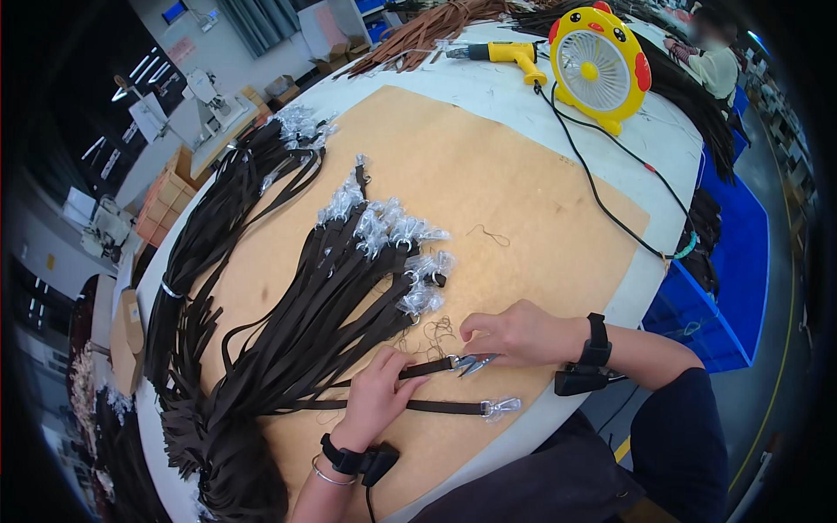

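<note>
Pinched in the left hand (pixel 377 394): a flat dark-brown strap (pixel 427 369), matte and leathery, pressed to the tan board (pixel 540 218) near its front edge. Closed in the right hand (pixel 514 336): small metal snips (pixel 475 362), blades meeting the strap's end. Both forearms raised from the lower edge, wrists banded with black devices, the right one bent across the board. Just below, a second strap (pixel 410 405) with a clip wrapped in clear plastic (pixel 501 406). To the left, fanned in a heap, many like straps (pixel 305 322), hardware in crinkled film. Loose thread scraps (pixel 436 331) beside the fingers. Farther back on the round white table (pixel 488 87): yellow chick-shaped fan (pixel 600 65), yellow heat gun (pixel 506 54), black cable (pixel 602 196). Blue crate (pixel 697 314) off to the right.
</note>
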Demonstrator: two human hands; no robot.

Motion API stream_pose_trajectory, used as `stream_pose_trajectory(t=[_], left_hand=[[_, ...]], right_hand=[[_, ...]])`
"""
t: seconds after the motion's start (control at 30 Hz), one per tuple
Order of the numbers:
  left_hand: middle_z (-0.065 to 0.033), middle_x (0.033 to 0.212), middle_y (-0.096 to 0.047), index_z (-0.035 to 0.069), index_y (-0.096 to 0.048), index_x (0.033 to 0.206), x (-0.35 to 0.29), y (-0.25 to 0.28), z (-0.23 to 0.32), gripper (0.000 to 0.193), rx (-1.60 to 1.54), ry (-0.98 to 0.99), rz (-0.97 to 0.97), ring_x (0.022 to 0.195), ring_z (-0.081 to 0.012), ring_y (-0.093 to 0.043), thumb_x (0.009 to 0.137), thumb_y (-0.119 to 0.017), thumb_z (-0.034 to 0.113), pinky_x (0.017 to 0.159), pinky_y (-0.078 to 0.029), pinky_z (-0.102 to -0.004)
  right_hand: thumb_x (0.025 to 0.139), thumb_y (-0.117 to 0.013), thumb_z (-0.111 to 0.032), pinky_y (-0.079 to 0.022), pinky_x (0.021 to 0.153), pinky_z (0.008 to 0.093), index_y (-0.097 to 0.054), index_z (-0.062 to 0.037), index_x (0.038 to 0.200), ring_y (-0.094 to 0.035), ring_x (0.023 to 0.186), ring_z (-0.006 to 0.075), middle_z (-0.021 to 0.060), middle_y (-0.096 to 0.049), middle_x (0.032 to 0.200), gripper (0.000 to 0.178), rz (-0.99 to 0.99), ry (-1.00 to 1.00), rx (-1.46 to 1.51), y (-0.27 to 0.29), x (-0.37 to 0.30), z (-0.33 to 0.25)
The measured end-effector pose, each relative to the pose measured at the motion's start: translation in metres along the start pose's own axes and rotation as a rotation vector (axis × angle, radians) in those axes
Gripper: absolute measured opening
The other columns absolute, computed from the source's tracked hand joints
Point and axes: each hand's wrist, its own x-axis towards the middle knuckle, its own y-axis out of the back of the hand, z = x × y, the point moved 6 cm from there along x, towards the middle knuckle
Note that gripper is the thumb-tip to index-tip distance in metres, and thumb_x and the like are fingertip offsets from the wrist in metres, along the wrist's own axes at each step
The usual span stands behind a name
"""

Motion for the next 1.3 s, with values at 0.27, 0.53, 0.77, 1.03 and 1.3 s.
stream_pose_trajectory(t=[0.27,0.53,0.77,1.03,1.3], left_hand=[[-0.0069,0.091,-0.062,0.006,-0.069,0.108,0.019,-0.010,0.015,0.027,-0.098,-0.035,-0.035,0.065,-0.0195,-0.063,0.085,-0.077,0.015,0.058,-0.049,-0.0318],[-0.0086,0.082,-0.063,0.002,-0.071,0.099,0.022,-0.018,0.023,0.016,-0.080,-0.128,0.081,0.067,-0.0210,-0.064,0.083,-0.071,-0.002,0.060,-0.049,-0.0299],[-0.0062,0.083,-0.058,-0.002,-0.065,0.089,0.018,-0.020,-0.003,0.004,-0.295,0.196,0.144,0.066,-0.0126,-0.065,0.087,-0.067,-0.004,0.056,-0.048,-0.0255],[-0.0044,0.082,-0.060,0.002,-0.069,0.093,0.019,-0.016,0.014,0.005,-0.277,0.160,0.038,0.066,-0.0105,-0.064,0.089,-0.069,0.004,0.057,-0.048,-0.0264],[-0.0071,0.083,-0.064,0.006,-0.069,0.089,0.018,-0.020,0.017,0.004,-0.037,0.061,0.126,0.068,-0.0249,-0.065,0.085,-0.070,0.006,0.061,-0.049,-0.0336]], right_hand=[[0.093,-0.069,-0.032,-0.054,0.068,0.0336,-0.071,-0.0088,0.106,-0.069,0.080,0.0255,0.0072,-0.069,0.095,0.027,0.186,-0.200,0.267,0.006,0.011,0.021],[0.095,-0.063,-0.042,-0.052,0.069,0.0377,-0.072,-0.0111,0.105,-0.068,0.080,0.0276,0.0078,-0.070,0.091,0.033,0.154,-0.243,0.336,-0.010,0.009,0.026],[0.093,-0.066,-0.041,-0.052,0.068,0.0368,-0.074,-0.0117,0.105,-0.068,0.079,0.0273,0.0071,-0.069,0.090,0.032,-0.037,-0.208,0.274,-0.015,0.005,0.020],[0.092,-0.068,-0.038,-0.051,0.065,0.0369,-0.074,-0.0112,0.103,-0.068,0.078,0.0274,0.0069,-0.069,0.087,0.030,0.110,-0.241,0.302,-0.010,0.003,0.026],[0.092,-0.067,-0.038,-0.051,0.064,0.0376,-0.074,-0.0118,0.104,-0.067,0.076,0.0273,0.0068,-0.068,0.085,0.030,0.139,-0.226,0.309,-0.004,0.003,0.021]])
